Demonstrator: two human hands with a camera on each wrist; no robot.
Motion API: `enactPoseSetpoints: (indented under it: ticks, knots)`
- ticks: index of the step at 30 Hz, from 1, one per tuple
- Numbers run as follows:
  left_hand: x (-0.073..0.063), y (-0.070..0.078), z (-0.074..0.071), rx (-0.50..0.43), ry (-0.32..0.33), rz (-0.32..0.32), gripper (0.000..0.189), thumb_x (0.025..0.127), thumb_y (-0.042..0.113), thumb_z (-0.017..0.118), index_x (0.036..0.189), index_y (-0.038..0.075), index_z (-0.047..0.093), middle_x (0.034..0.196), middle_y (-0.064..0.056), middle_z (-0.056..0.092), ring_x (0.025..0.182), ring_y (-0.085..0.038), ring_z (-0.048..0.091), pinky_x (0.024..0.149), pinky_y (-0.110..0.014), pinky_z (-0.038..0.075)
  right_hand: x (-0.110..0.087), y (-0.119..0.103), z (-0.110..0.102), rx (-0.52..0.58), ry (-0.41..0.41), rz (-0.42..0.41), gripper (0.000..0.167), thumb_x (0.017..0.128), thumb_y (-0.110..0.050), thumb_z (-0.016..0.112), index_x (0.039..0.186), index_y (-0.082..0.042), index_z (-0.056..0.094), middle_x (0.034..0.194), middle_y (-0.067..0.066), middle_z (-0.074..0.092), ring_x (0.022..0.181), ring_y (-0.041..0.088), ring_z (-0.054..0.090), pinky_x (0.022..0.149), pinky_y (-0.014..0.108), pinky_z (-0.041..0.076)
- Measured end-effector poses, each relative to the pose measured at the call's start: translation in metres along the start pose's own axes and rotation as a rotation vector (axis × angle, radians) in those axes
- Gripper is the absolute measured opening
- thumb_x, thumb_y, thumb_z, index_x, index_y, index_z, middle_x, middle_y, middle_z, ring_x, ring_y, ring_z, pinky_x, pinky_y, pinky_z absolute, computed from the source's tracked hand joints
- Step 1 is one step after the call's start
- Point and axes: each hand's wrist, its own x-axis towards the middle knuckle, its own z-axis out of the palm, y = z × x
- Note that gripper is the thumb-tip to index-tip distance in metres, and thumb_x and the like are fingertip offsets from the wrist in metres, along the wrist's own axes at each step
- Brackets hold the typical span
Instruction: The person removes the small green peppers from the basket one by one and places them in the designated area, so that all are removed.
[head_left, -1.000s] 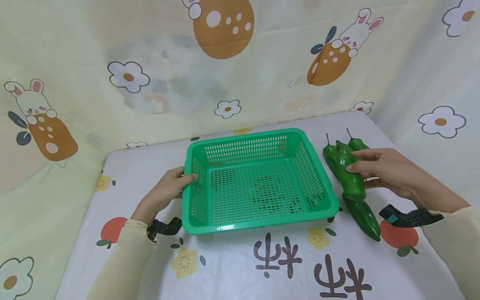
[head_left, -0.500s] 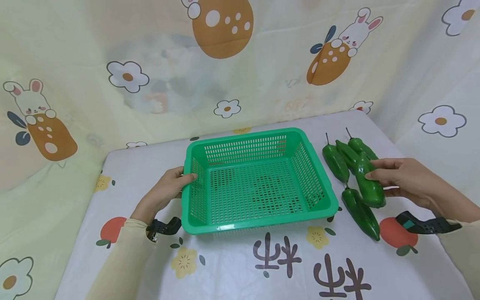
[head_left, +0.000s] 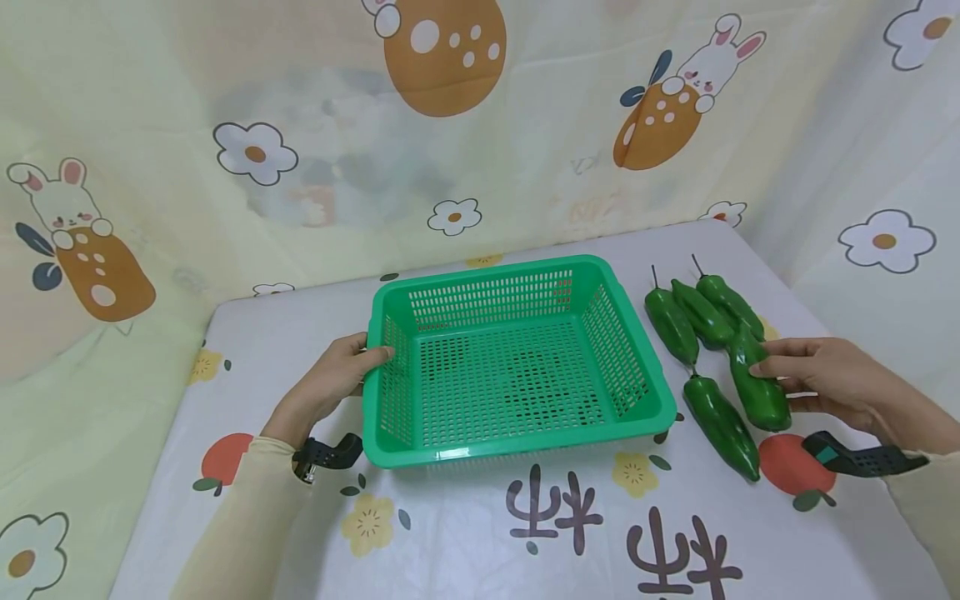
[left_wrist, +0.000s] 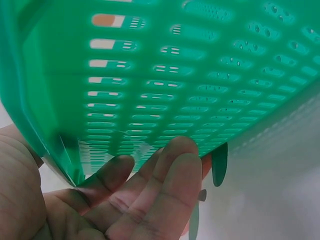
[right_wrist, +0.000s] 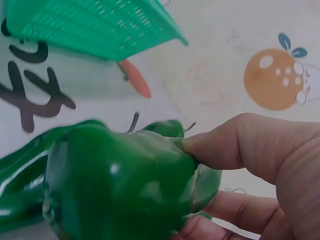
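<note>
My left hand (head_left: pixel 333 372) grips the left rim of a green plastic basket (head_left: pixel 517 446), thumb over the rim and fingers outside its slotted wall, as the left wrist view also shows. The basket has nothing in it. On the right, my right hand (head_left: pixel 832 379) holds a glossy green pepper (head_left: pixel 759 385) between thumb and fingers; it fills much of the right wrist view. Around it lie other green peppers: one with a stem at the left (head_left: pixel 671 325), one in the middle (head_left: pixel 702 314), one at the back (head_left: pixel 731 304), and one nearer the front (head_left: pixel 722 427).
A white tablecloth (head_left: pixel 450 533) printed with flowers, fruit and brown characters covers the table. Behind it hangs a pale curtain (head_left: pixel 337 200) with rabbit prints, and another cloth wall (head_left: pixel 885 317) rises at the right. Both wrists wear black straps.
My right hand has moved the held pepper right and toward the front, off the other peppers, uncovering the middle one. The left hand and basket stay in place.
</note>
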Motion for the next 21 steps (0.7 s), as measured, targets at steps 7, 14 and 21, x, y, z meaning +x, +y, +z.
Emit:
enactPoseSetpoints:
  ticks: [7,14,21]
  knots:
    - [0.001,-0.001,0.0,0.0,-0.001,0.001,0.045,0.107,0.024,0.053,0.142,-0.004,0.054,0.119,-0.023,0.072,0.094,-0.027,0.078,0.085,-0.041,0.064,0.003,0.015,-0.002,-0.014,-0.018,0.045,0.069,0.108,-0.021,0.055,0.151,0.022,0.024,0.107,0.002,0.073,0.093,0.019,0.071,0.082,0.037,0.064]
    - [0.001,-0.002,-0.001,0.007,0.001,0.004,0.046,0.107,0.025,0.053,0.143,-0.004,0.054,0.12,-0.023,0.071,0.095,-0.028,0.077,0.086,-0.041,0.064,0.007,0.028,-0.004,-0.035,-0.033,0.087,0.069,0.107,-0.022,0.056,0.149,0.023,0.025,0.105,0.004,0.073,0.094,0.022,0.07,0.082,0.039,0.065]
    - [0.001,-0.002,0.0,0.002,0.007,0.003,0.045,0.107,0.025,0.054,0.141,-0.004,0.054,0.118,-0.022,0.072,0.093,-0.026,0.078,0.084,-0.04,0.064,0.011,0.04,-0.005,-0.035,-0.07,0.098,0.069,0.107,-0.021,0.054,0.15,0.022,0.023,0.107,0.006,0.07,0.095,0.023,0.068,0.084,0.039,0.064]
